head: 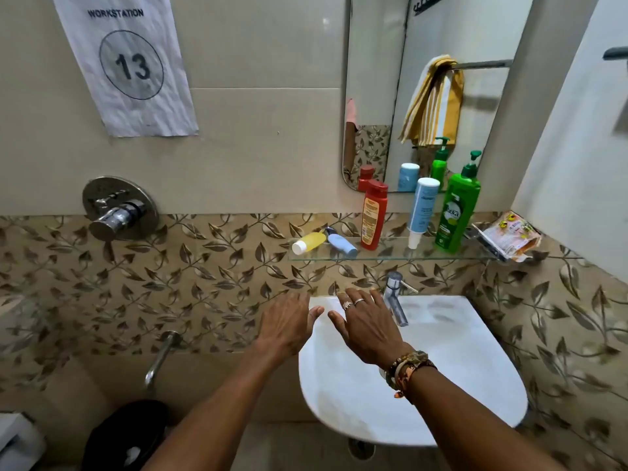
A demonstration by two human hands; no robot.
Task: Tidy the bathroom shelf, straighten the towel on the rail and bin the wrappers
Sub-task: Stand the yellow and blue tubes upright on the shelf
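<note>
Both hands are out over the white basin (441, 385), the left hand (289, 321) and the ringed right hand (365, 324) side by side, fingers spread and holding nothing, so by my read nothing has been started yet. Just beyond, on the glass shelf (390, 255), a yellow bottle (308, 242) and a blue bottle (341, 243) lie toppled beside the upright red bottle (373, 215), with wrappers (509, 236) at the far right end. Standing those two up looks the obvious first reach, while the striped towel (433, 100) shows bunched on its rail only in the mirror (373, 79).

Beige tiled wall (265, 62) w/ leaf-pattern band (204, 266), mirror (373, 79), white basin (458, 368)
</note>
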